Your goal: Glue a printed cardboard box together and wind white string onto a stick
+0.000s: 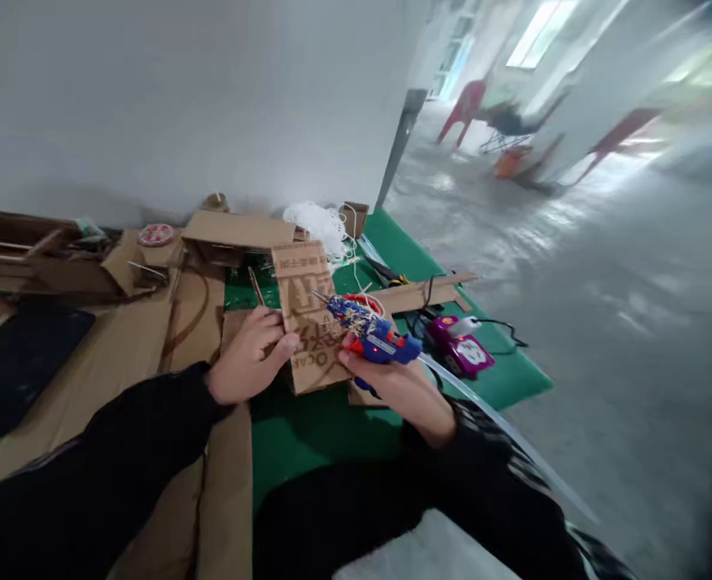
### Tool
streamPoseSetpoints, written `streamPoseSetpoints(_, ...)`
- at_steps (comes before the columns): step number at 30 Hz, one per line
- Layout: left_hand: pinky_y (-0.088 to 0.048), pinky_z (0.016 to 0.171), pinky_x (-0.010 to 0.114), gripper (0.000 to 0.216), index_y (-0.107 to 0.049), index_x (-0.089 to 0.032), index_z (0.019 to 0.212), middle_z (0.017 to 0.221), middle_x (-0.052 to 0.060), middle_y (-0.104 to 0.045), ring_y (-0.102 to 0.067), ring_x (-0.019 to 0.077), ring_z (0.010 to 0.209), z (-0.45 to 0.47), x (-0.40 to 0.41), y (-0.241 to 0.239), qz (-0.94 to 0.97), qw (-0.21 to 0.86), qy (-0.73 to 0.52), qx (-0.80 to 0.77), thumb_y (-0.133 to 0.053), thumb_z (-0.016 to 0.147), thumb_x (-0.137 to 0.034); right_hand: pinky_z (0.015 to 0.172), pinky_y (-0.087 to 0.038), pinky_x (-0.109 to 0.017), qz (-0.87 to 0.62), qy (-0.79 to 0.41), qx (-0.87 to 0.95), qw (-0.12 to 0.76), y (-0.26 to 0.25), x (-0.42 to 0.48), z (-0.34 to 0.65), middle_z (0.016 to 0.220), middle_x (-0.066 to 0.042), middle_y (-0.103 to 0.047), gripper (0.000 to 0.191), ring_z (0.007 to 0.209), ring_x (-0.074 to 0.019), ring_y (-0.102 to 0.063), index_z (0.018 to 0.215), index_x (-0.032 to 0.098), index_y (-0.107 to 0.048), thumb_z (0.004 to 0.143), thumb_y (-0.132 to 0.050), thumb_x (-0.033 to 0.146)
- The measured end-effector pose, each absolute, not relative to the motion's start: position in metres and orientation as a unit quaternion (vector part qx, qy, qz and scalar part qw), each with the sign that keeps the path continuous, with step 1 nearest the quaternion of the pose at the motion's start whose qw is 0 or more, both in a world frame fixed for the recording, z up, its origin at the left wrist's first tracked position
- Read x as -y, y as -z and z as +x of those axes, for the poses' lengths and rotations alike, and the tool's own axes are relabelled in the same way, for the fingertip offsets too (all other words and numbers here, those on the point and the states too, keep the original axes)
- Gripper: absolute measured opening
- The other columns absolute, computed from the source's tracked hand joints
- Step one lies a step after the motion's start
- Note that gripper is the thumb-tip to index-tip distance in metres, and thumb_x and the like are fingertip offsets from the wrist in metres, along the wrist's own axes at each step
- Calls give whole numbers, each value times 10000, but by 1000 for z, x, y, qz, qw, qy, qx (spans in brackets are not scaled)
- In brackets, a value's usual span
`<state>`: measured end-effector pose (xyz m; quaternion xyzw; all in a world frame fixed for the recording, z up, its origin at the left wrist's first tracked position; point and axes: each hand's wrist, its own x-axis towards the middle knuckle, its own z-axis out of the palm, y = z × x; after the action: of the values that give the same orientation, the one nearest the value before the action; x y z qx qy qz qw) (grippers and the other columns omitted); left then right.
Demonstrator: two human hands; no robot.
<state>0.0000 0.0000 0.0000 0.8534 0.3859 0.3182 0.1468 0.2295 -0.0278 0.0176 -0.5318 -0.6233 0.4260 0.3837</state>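
My left hand [252, 354] is closed at the left edge of a printed piece of cardboard [313, 354], its thumb against the edge. The other fingers are curled and partly hidden. My right hand [395, 383] is wrapped round a blue hot glue gun [386, 342], whose metal nozzle points left over the cardboard. Dried glue and bits cling to the gun's front, and a small red light shows on its side. A long clear glue stick [513, 435] runs out of its back toward the lower right. A thin pointed stick [256, 286] stands just beyond my left fingers.
White string [320, 225] lies in a tangle near the wall. A purple power strip [460, 346] with cords sits right on the green tabletop [325, 439]. Cardboard boxes [238, 229], a round red-and-white lid [156, 234] and a dark flat slab [26, 362] are at left.
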Motion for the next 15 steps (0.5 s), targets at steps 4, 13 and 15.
streamPoseSetpoints(4,-403,802,383,336,-489,-212,664,740,41,-596,-496,222,851,-3,-1,2,856,147,-314,-384,-393,982,-259,769,-520,-318,-537,-419,626,378,-23,29,226,872,-9,-707,93,813,-190,-653,862,207,-682,819,-665,288)
streamPoseSetpoints(13,-402,880,416,321,-516,-200,675,831,70,-563,-481,251,965,3,5,3,836,130,-327,-421,-389,966,-247,813,-510,-357,-537,-430,618,380,-21,30,226,904,-29,-704,123,835,-204,-652,894,194,-677,817,-667,289)
streamPoseSetpoints(15,-397,911,426,308,-528,-196,697,885,79,-564,-476,258,1019,6,8,5,823,131,-334,-440,-399,967,-269,815,-512,-358,-536,-436,612,384,-21,30,226,904,-32,-706,123,839,-206,-654,891,191,-677,816,-668,288)
